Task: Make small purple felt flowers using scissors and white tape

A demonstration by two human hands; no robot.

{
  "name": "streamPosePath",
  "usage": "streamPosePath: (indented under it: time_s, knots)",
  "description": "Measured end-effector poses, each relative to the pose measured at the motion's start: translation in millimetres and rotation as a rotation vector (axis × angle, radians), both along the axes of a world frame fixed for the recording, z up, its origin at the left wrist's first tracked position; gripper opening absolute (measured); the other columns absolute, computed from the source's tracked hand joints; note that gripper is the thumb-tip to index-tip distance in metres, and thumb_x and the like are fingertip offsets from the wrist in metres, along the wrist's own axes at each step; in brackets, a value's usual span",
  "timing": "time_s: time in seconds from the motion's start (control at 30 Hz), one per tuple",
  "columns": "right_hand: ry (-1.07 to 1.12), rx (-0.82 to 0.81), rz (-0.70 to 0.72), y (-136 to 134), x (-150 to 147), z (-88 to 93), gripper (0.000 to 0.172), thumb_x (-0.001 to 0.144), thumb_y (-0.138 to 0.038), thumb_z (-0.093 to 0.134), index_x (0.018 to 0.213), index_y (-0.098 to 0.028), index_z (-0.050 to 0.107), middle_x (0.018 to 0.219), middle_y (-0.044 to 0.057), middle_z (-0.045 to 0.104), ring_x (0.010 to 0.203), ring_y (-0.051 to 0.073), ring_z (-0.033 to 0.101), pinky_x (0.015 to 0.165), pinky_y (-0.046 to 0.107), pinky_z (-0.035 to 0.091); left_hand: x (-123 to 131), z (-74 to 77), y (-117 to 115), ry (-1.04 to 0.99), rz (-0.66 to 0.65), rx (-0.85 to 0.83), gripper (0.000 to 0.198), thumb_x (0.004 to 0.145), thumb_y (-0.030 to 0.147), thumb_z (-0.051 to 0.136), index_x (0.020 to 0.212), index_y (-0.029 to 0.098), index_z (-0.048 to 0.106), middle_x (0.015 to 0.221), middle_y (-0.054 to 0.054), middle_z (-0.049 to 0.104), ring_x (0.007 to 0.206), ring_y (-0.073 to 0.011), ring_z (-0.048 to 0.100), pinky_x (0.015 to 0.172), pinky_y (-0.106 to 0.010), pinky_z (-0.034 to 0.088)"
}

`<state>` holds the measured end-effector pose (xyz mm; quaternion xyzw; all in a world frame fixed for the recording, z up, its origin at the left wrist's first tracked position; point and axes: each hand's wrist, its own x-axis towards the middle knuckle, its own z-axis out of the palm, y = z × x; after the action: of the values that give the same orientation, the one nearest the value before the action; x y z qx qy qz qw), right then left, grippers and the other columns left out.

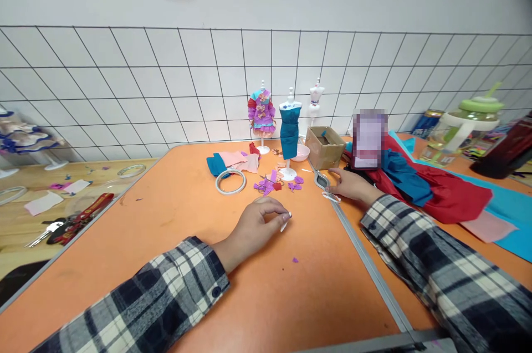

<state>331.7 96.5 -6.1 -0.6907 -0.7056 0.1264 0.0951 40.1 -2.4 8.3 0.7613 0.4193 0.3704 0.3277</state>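
Note:
My left hand (261, 225) rests over the orange table with thumb and fingers pinched on a small, thin white piece (285, 225), whose exact kind I cannot make out. My right hand (353, 185) reaches to the table by the cardboard box, its fingers apart. It is beside a grey rounded object with a dark middle (321, 180) and a small whitish, shiny item (331, 197). Ahead stands a mini dress form in a teal dress (290, 130). Purple fabric scraps (268, 184) lie in front of it.
Behind stand a dress form in a purple dress (262, 112) and a bare white one (316, 95). The cardboard box (324, 149), a propped phone (368, 142) and red cloth (453, 192) are at right. A white ring (217, 184) lies left of the scraps.

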Motion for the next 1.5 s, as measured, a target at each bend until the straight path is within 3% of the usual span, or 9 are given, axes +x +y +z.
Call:
streamPosePath:
  time_s: [0.1,0.2,0.37,0.53,0.87,1.0,1.17,1.33,1.5]
  knots:
    - [-0.032,0.073,-0.058,-6,2,5.4,0.066,0.072,-0.056,0.062,0.130,-0.024,0.054,0.106,0.009,0.067,0.089,0.027,0.064,0.065,0.030,0.043,0,2.7,-1,-0.058,-0.004,-0.066,0.019,0.083,0.029,0.059,0.075,0.019,0.073,0.089,-0.007,0.068,0.088,-0.0203,0.063,0.086,-0.033,0.047]
    - [-0.044,0.343,-0.037,-21,-9,17.2,0.045,0.078,-0.054,0.058,0.110,-0.024,0.067,0.108,0.010,0.065,0.094,0.027,0.062,0.064,0.030,0.043,-2,1.2,2,-0.158,0.015,-0.159,0.019,0.082,0.030,0.060,0.086,0.019,0.075,0.099,-0.007,0.070,0.097,-0.0221,0.062,0.092,-0.035,0.044]
    - [0.055,0.768,0.484,-60,-53,31.3,0.023,0.089,-0.036,0.052,0.100,-0.024,0.068,0.092,0.006,0.068,0.086,0.019,0.061,0.074,0.030,0.043,-9,-11.6,12,-0.466,0.044,-0.405,0.030,0.080,0.030,0.064,0.107,0.021,0.071,0.121,-0.008,0.066,0.118,-0.0265,0.054,0.103,-0.041,0.037]
    - [0.005,0.851,0.749,-81,-80,27.5,0.021,0.089,-0.034,0.054,0.104,-0.026,0.067,0.093,0.006,0.068,0.084,0.019,0.059,0.074,0.031,0.042,-11,-17.3,15,-0.523,0.020,-0.455,0.032,0.078,0.028,0.066,0.108,0.020,0.071,0.121,-0.007,0.067,0.117,-0.0259,0.056,0.103,-0.042,0.037]
    - [-0.049,0.979,0.802,-85,-84,25.3,0.019,0.089,-0.023,0.054,0.101,-0.028,0.068,0.087,0.001,0.070,0.072,0.015,0.056,0.065,0.028,0.040,-11,-8.6,10,-0.382,0.027,-0.319,0.025,0.079,0.025,0.064,0.103,0.021,0.073,0.115,-0.006,0.070,0.114,-0.0245,0.058,0.103,-0.041,0.038]
    - [0.211,0.860,0.712,-85,-89,24.8,0.012,0.085,-0.020,0.054,0.088,-0.022,0.066,0.081,0.002,0.067,0.075,0.016,0.058,0.069,0.028,0.042,-8,-5.5,8,-0.331,0.027,-0.288,0.023,0.079,0.026,0.065,0.099,0.020,0.073,0.110,-0.007,0.071,0.108,-0.0237,0.061,0.098,-0.039,0.042]
    - [0.730,0.482,0.401,-80,-99,22.3,0.011,0.083,-0.027,0.054,0.078,-0.020,0.061,0.073,0.001,0.058,0.066,0.014,0.053,0.059,0.026,0.042,-4,-0.1,9,-0.200,0.091,-0.214,0.020,0.078,0.030,0.065,0.092,0.020,0.074,0.101,-0.007,0.073,0.099,-0.0236,0.063,0.089,-0.036,0.047]
    - [1.118,0.101,0.203,-78,-107,17.8,0.025,0.077,-0.043,0.061,0.081,-0.019,0.061,0.063,-0.003,0.051,0.050,0.009,0.039,0.045,0.022,0.031,-5,-1.9,14,-0.165,0.130,-0.210,0.022,0.078,0.038,0.065,0.079,0.017,0.073,0.086,-0.006,0.072,0.080,-0.0200,0.062,0.073,-0.030,0.049]
    - [1.284,0.036,-0.016,-73,-102,17.5,0.037,0.070,-0.051,0.065,0.087,-0.019,0.062,0.053,-0.007,0.039,0.044,0.008,0.027,0.040,0.022,0.020,-9,-6.9,18,-0.163,0.169,-0.203,0.028,0.076,0.041,0.065,0.065,0.015,0.066,0.071,-0.003,0.066,0.064,-0.0152,0.057,0.061,-0.026,0.045]
